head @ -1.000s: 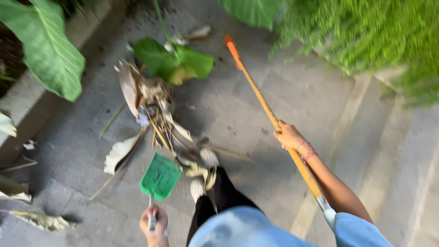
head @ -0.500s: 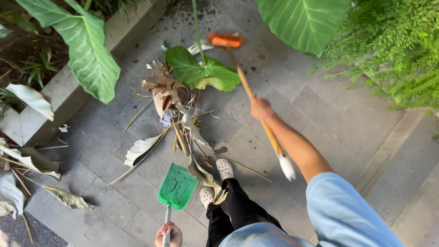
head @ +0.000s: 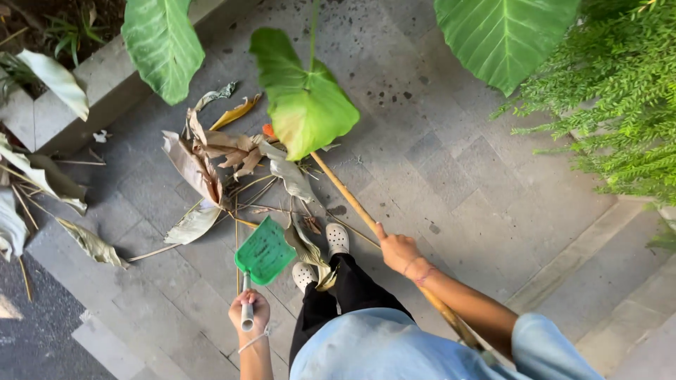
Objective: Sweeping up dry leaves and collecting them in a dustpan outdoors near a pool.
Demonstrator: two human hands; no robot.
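left hand (head: 248, 311) fingers wrapped round green dustpan (head: 265, 251) handle | right hand (head: 398, 250) fingers gripping wooden broomstick (head: 346, 193)

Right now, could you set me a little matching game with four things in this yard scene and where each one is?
Things:
1. dustpan
2. broom handle
3. dry leaves
4. shoes

Places or states:
A. piled on the grey paving
B. gripped by the right hand
C. white, beside the dustpan
D. green, held by the left hand

Pairs: 1-D, 2-B, 3-A, 4-C
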